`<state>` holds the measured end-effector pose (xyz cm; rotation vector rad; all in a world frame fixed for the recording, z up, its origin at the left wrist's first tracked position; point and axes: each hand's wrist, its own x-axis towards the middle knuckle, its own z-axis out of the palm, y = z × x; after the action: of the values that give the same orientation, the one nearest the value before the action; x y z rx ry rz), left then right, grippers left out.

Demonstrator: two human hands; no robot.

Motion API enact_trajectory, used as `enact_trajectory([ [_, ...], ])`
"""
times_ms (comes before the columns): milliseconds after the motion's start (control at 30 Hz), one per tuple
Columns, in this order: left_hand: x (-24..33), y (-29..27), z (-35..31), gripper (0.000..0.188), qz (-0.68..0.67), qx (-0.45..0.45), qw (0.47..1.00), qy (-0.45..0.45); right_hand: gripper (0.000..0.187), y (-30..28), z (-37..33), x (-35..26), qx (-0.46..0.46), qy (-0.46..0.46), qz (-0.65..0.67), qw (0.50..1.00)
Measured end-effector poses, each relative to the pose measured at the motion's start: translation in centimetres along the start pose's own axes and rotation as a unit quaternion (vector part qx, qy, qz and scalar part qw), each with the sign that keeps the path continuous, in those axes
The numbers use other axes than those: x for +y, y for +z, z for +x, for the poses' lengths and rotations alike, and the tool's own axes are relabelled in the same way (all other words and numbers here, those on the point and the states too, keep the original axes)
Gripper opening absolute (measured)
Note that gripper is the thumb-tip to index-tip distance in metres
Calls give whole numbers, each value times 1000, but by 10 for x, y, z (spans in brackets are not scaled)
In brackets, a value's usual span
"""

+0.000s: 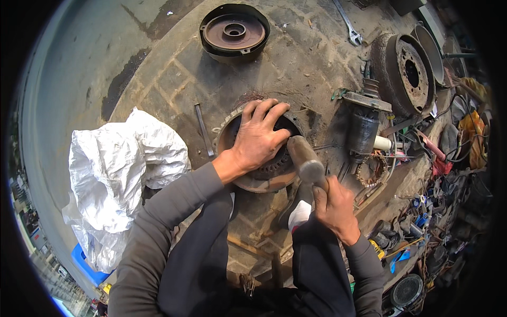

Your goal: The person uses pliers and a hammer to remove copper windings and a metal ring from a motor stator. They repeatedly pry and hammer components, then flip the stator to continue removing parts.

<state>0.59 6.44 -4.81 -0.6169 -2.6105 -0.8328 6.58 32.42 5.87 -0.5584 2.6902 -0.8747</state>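
Note:
My left hand (260, 136) lies across a round metal motor housing (262, 184), its fingers spread toward the far rim and the thumb out to the right. Slots ring the housing's inside; the hand covers much of its middle, and whatever lies under the palm is hidden. In my right hand (334, 206) is a hammer (306, 161), gripped by its handle. Its thick cylindrical head hangs over the housing's right edge, close to my left thumb. The housing sits on the ground between my legs.
A bolt-like metal rod (204, 130) lies left of the housing, near a white sack (108, 179). Beyond are a round cover (235, 33) and an adjustable wrench (348, 24). Rusty wheel rims (404, 74), a dark metal cylinder (362, 132) and piled scrap parts (422, 232) crowd the right.

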Motion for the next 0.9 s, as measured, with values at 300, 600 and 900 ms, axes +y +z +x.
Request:
enact_trajectory([
  [300,0,-1,0,17,-7,4,1000,3,22,1,3,1,92,-126,65,986],
  [600,-3,-4,5,18,2,-13,1000,4,20,-3,-10,-3,87,64,127,986],
  [900,12,-46,13,29,-86,9,996,5,40,31,-35,23,86,241,277,926],
])
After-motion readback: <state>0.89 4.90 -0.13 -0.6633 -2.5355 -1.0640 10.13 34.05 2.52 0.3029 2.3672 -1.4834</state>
